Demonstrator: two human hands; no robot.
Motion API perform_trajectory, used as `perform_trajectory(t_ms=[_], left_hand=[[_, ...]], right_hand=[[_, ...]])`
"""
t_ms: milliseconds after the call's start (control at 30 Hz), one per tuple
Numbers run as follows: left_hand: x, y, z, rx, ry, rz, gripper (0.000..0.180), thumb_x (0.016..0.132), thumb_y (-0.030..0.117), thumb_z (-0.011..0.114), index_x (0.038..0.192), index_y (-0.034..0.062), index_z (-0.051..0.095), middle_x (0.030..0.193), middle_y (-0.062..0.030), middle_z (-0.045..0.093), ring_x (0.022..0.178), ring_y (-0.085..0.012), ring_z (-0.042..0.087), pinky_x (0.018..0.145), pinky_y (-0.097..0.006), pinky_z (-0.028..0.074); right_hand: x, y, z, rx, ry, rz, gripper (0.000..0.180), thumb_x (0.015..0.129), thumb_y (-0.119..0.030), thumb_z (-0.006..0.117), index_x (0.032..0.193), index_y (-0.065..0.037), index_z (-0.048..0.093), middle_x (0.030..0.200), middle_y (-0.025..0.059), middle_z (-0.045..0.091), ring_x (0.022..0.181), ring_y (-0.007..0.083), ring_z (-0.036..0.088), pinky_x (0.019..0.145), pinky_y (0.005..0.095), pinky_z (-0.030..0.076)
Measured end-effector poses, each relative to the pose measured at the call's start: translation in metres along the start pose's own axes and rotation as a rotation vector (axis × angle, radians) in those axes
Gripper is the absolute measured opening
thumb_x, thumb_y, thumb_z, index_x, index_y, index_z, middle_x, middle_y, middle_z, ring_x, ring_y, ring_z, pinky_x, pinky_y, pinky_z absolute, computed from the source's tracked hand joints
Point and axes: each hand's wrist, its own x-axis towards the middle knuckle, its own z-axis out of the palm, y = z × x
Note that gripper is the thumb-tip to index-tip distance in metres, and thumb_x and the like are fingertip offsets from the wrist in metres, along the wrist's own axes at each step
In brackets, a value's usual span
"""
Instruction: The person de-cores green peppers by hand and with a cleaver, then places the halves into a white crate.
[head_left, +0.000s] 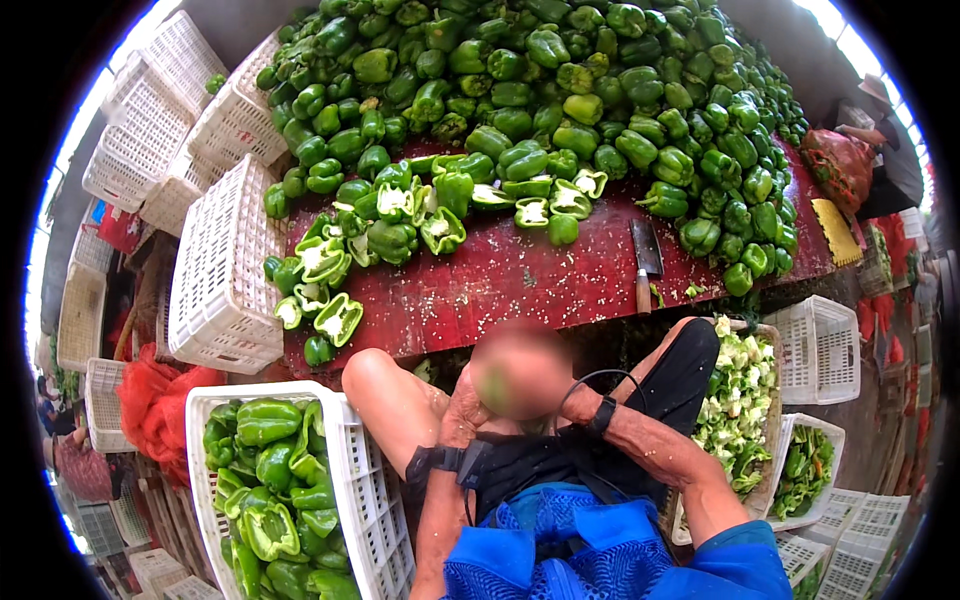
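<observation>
My left hand (466,404) and my right hand (560,388) are close together above my lap, just short of the red table edge. A round blur covers the fingers of both; a greenish patch shows in it, too smeared to name. On the red table (440,300) lie a large heap of whole green bell peppers (545,90) and several cut halves (340,318) with pale cores. A cleaver (647,262) with a wooden handle lies at the table's near edge. Beside my left leg stands a white crate (345,450) full of cut green peppers (268,525).
Right of my knee is a container of pale pepper cores (735,420), with white crates (815,350) beyond it. More white crates (230,270) are stacked at left near red netting (160,400). Another person (895,150) is at the far right by a red sack (838,168).
</observation>
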Motion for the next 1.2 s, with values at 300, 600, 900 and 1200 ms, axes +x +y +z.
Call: perform_trajectory(t_ms=[300,600,900,1200], left_hand=[[-0.012,-0.003,0.023,0.094,-0.081,0.146,0.062,0.092,0.034,0.055,0.143,0.0040,0.038,0.115,-0.0184,0.060,0.088,-0.0299,0.066,0.051,-0.038,0.055],[-0.015,0.000,0.025,-0.073,-0.269,0.271,0.081,0.084,0.037,0.063,0.147,-0.0006,0.028,0.130,-0.0339,0.049,0.110,-0.0448,0.060,0.071,-0.048,0.060],[-0.005,-0.011,0.017,-0.342,-0.172,0.494,0.063,0.095,0.038,0.048,0.143,-0.0009,0.036,0.127,-0.0297,0.056,0.118,-0.0423,0.055,0.110,-0.054,0.036],[0.006,-0.024,0.021,0.388,-0.073,0.740,0.047,0.099,0.038,0.044,0.129,0.0018,0.048,0.125,-0.0193,0.056,0.111,-0.0277,0.056,0.103,-0.040,0.041]], right_hand=[[0.007,-0.024,-0.044,0.547,0.141,0.353,0.011,0.093,-0.013,0.053,0.094,-0.002,0.056,0.069,0.0071,0.061,0.048,0.0167,0.055,0.043,0.0292,0.043],[-0.032,-0.069,-0.181,0.268,0.560,0.360,0.019,0.091,-0.009,0.047,0.101,-0.001,0.061,0.074,0.0049,0.062,0.050,0.0069,0.052,0.041,0.0211,0.042],[-0.055,-0.055,-0.157,-0.718,0.162,0.054,0.012,0.084,-0.006,0.059,0.092,-0.003,0.068,0.093,0.0114,0.067,0.088,0.0273,0.064,0.078,0.0348,0.053],[-0.009,-0.072,-0.012,0.293,0.285,0.375,0.043,0.092,-0.027,0.062,0.125,0.001,0.055,0.105,0.0224,0.064,0.099,0.0368,0.064,0.088,0.0408,0.050]])
